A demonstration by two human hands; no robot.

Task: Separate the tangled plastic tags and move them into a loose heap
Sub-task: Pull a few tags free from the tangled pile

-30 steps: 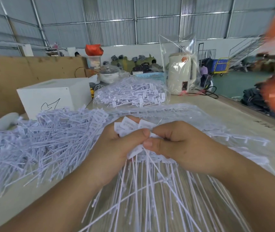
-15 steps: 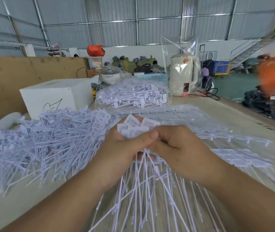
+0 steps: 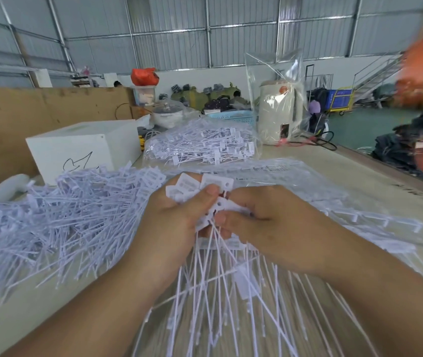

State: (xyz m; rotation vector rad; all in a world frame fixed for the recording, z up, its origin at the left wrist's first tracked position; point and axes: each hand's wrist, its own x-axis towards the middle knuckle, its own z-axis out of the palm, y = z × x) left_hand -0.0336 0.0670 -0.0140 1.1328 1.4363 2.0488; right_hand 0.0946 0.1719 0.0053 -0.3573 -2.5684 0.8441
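Tag bundle [image 3: 205, 191] held over bench [image 3: 360, 176].
Left hand [image 3: 177, 220] and right hand [image 3: 264, 222] both pinch its heads; loose heap [image 3: 58, 215] at left.

corrugated metal walls [image 3: 244, 29], green floor [image 3: 365, 124], wooden table [image 3: 334, 171]

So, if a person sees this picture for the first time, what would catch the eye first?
Probably the two hands at the centre: the left hand and the right hand both grip one bunch of white plastic tags, whose thin tails fan down toward the camera. Next, the big loose heap of tags spread on the table to the left, in front of a white box.
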